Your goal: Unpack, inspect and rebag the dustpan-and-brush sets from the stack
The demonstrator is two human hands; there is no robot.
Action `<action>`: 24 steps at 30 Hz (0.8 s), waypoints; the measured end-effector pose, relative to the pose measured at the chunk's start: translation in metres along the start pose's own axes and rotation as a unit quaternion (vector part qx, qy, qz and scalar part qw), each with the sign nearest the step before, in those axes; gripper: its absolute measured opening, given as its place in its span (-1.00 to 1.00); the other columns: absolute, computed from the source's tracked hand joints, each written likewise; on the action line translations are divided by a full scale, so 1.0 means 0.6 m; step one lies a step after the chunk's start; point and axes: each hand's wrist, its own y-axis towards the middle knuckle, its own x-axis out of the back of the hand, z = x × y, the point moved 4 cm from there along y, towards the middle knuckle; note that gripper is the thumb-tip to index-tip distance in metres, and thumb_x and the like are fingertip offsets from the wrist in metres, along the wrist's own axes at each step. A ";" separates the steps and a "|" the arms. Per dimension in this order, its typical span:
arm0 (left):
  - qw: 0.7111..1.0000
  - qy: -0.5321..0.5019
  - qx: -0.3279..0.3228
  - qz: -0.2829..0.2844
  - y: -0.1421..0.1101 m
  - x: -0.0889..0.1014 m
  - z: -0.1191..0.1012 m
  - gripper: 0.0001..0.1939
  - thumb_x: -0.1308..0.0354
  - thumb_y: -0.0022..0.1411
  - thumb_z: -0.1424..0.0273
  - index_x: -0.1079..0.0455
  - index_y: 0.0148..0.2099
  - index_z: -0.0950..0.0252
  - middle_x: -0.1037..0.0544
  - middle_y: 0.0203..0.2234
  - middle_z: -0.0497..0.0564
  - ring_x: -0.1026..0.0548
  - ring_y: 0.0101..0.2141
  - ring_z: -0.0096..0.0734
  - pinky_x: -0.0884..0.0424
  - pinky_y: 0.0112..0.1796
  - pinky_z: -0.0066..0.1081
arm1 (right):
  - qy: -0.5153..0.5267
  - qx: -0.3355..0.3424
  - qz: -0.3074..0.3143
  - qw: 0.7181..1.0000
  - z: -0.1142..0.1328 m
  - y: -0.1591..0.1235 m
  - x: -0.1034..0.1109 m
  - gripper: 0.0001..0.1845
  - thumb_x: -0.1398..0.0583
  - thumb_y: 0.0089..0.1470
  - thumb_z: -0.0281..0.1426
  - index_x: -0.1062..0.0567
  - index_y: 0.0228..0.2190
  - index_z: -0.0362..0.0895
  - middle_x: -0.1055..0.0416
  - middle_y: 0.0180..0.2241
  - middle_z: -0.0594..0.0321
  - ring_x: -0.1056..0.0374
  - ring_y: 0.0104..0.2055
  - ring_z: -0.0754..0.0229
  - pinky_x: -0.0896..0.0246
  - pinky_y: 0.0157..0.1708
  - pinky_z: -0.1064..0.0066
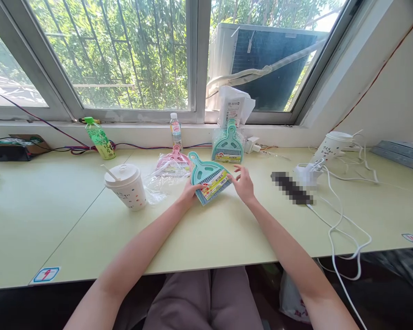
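A teal mini dustpan and brush set (209,176) with a yellow label is held tilted above the table, its handle pointing to the upper left. My left hand (190,191) is closed on its lower left side, with the thumb over the front. My right hand (242,183) is at the right edge, fingers apart, one digit seeming to touch the label's end. Behind are pink dustpan sets (176,158) partly under clear plastic wrap (160,183). A stack of teal dustpan sets (229,146) leans upright by the window ledge.
A lidded paper cup (126,188) stands to the left, a green bottle (99,140) and a clear bottle (175,130) behind. White cables (337,220) trail over the right front edge beside a pixelated dark object (292,188). Another cup (332,146) leans at right.
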 end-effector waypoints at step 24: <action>0.981 0.160 -0.108 0.025 -0.012 -0.014 -0.041 -0.31 -0.38 -0.06 0.32 -0.23 0.12 0.22 -0.48 -0.05 0.12 -0.42 0.01 -0.05 -0.36 0.01 -0.12 | 0.422 -0.208 0.186 0.863 0.004 -0.043 -0.083 -0.61 -0.40 -0.19 -0.24 -0.47 -0.30 -0.11 -0.58 -0.31 0.20 -0.53 -0.34 0.11 -0.51 -0.32 0.28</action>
